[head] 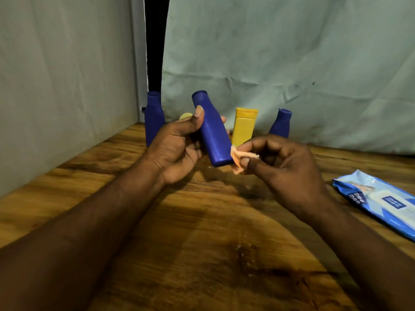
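Note:
My left hand (179,144) grips a dark blue bottle (213,131) above the wooden table, cap end tilted up and away, thumb on its near side. My right hand (285,162) pinches a small crumpled, pale orange wipe (239,158) between thumb and fingers. The wipe touches the bottle's lower right edge near its base.
Two more blue bottles (153,120) (280,124) and a yellow tube (243,127) stand at the back of the wooden table (202,243), by a draped pale cloth (269,63). A blue pack of wet wipes (381,203) lies at the right. A pale wall closes the left side.

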